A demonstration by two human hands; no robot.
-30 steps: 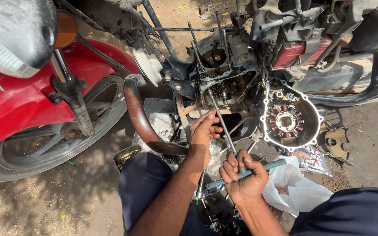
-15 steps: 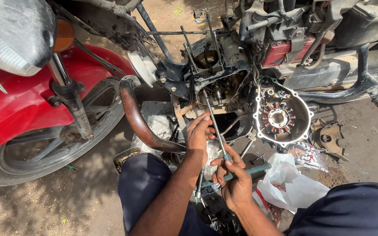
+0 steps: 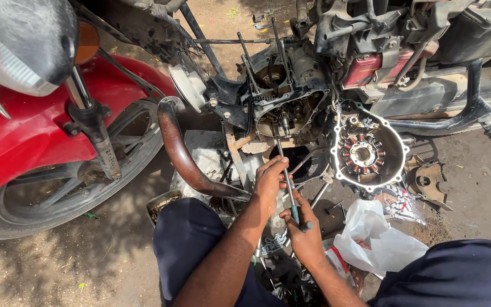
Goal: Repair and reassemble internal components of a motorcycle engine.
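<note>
Gripping: a long thin metal T-handled wrench (image 3: pixel 287 176) is held by both hands.
Left hand (image 3: pixel 270 181): closed round the shaft.
Right hand (image 3: pixel 304 236): closed on the handle, just below.
Wrench tip: set in the open grey engine case (image 3: pixel 291 108) above the hands.

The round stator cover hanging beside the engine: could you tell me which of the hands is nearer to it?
Right. The right hand grips the long tool below the stator cover; the left hand is farther left.

Both hands (image 3: pixel 288 210) on long screwdriver (image 3: pixel 287 173)
</note>
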